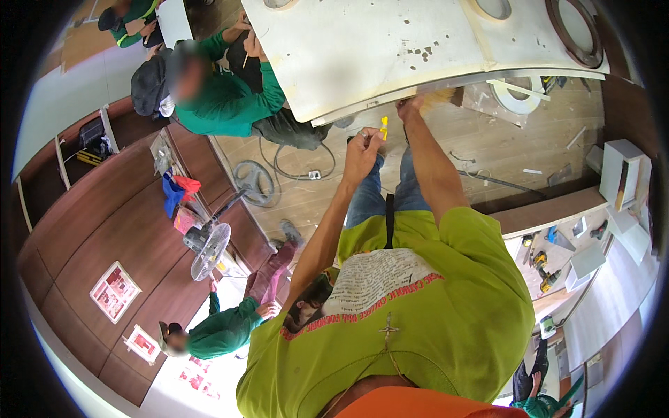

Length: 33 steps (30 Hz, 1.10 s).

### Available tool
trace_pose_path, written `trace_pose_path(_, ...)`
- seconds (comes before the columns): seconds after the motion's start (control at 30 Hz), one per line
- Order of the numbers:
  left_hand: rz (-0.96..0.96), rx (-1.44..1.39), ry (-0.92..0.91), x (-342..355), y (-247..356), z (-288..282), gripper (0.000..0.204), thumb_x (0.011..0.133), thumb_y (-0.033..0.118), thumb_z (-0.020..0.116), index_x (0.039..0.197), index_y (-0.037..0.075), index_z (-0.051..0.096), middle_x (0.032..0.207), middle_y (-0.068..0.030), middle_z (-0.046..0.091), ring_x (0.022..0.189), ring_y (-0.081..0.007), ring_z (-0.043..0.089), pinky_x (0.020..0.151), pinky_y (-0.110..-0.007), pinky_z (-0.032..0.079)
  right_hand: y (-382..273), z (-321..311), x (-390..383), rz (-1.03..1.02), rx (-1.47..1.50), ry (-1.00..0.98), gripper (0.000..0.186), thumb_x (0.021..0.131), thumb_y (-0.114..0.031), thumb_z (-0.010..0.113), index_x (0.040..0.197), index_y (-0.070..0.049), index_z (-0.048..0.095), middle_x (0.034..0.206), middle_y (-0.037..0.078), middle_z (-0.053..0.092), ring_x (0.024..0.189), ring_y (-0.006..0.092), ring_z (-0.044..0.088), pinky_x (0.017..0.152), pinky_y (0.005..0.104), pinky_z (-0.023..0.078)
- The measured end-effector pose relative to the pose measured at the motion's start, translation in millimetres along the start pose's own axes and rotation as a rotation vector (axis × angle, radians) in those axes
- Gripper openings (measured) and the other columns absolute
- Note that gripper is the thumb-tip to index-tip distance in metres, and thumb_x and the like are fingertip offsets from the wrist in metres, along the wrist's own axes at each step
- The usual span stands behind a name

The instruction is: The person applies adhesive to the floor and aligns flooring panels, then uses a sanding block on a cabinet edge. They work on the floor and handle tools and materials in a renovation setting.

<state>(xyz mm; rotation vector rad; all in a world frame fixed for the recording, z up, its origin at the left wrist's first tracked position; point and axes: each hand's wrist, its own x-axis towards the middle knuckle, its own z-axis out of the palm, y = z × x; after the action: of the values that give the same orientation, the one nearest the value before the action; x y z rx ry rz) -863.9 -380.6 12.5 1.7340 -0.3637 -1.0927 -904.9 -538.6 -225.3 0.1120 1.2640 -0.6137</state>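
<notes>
My left hand (364,145) is closed on a small yellow object (384,126) just below the front edge of a white-topped panel (355,49). My right hand (411,108) has its fingers closed at that edge; what they hold is hidden. A pale tan, bristly-looking thing (435,102) lies just right of my right hand, partly under the edge. The panel top has scattered dark patches, tape and ring-shaped pieces (592,49).
Co-workers in green tops (230,104) stand at the panel's left, at upper left, lower left (216,327) and lower right. A fan (209,247), cables (279,164), a tape roll (519,104) and loose strips are around; shelving with drills (547,272) is at right.
</notes>
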Motion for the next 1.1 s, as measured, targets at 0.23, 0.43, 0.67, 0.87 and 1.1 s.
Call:
trace_pose_path(0.23,-0.064,0.087,0.012,17,19,3,0.019,0.097,0.016,0.057,0.097,-0.002,0.063,0.083,-0.0037,0.065,0.077,-0.0075,0.057,0.071,-0.022,0.046,16,-13,43,-0.143,0.065,-0.123,0.059,0.093,-0.064,0.033,0.123,-0.018,0.054,0.112,0.002,0.062,0.095,0.018,0.061,0.071,0.0343,0.053)
trace_pose_path(0.43,-0.062,0.147,-0.04,19,6,2,0.017,0.097,0.015,0.055,0.096,-0.001,0.062,0.083,-0.0041,0.065,0.078,-0.0091,0.057,0.074,-0.024,0.047,18,8,41,-0.153,0.098,-0.194,0.061,0.094,-0.062,0.034,0.131,-0.016,0.051,0.124,0.006,0.059,0.109,0.023,0.059,0.087,0.0389,0.052)
trace_pose_path(0.67,-0.092,0.12,-0.269,37,-24,-10,0.017,0.096,0.016,0.055,0.096,0.001,0.061,0.084,-0.0038,0.065,0.078,-0.01,0.058,0.072,-0.025,0.046,14,13,30,-0.184,0.137,-0.294,0.061,0.094,-0.059,0.036,0.134,-0.015,0.048,0.129,0.007,0.056,0.116,0.0254,0.055,0.095,0.0412,0.049)
trace_pose_path(0.87,-0.15,0.218,-0.292,36,-28,-32,0.021,0.097,0.021,0.057,0.098,0.001,0.062,0.083,-0.0039,0.065,0.079,-0.0088,0.058,0.074,-0.025,0.046,15,8,7,-0.192,0.184,-0.43,0.061,0.095,-0.057,0.037,0.137,-0.014,0.046,0.133,0.008,0.053,0.122,0.0275,0.052,0.101,0.0432,0.046)
trace_pose_path(1.1,-0.155,0.19,-0.266,12,-4,-34,0.018,0.097,0.018,0.057,0.098,0.0,0.062,0.084,-0.0015,0.064,0.079,-0.0076,0.057,0.075,-0.023,0.046,36,-26,44,-0.157,0.133,-0.106,0.062,0.095,-0.053,0.037,0.138,-0.011,0.048,0.137,0.011,0.054,0.123,0.0336,0.053,0.105,0.0523,0.043)
